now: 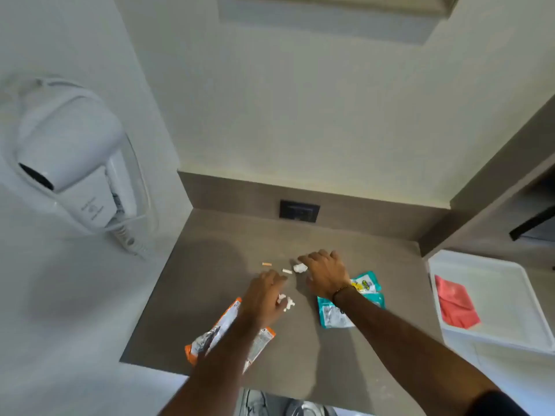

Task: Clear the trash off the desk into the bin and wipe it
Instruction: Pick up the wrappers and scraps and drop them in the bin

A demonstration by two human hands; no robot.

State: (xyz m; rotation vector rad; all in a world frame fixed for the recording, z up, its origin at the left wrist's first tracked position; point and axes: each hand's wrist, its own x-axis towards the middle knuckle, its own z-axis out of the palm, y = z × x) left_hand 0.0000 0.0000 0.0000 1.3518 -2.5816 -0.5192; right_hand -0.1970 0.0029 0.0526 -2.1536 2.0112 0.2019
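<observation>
Trash lies scattered over a grey-brown desk (210,235) that fills an alcove between pale walls, with a low upstand at the back carrying a dark socket plate (299,211). On the left wall hangs a white hair dryer (69,151) in its holder, its coiled cord trailing down. To the right, a white tray (507,283) sits lower than the desk and holds a folded red cloth (455,304). The left hand (264,298) hovers palm down over the desk's middle, fingers curled around small white paper scraps (286,303) that show beside its knuckles; its forearm crosses an orange and white wrapper (222,328) lying near the front edge. The right hand (326,274), with a dark beaded band at the wrist, reaches further back, its fingertips pinching a crumpled white wad (300,267) against the surface. Between the two hands lie a short white stub (286,271) and, a little to the left, an orange-tipped butt (266,264), both untouched. A teal packet (339,310) lies partly under the right wrist, so its printing is hard to read. How firmly the left hand grips the scraps I cannot tell.
</observation>
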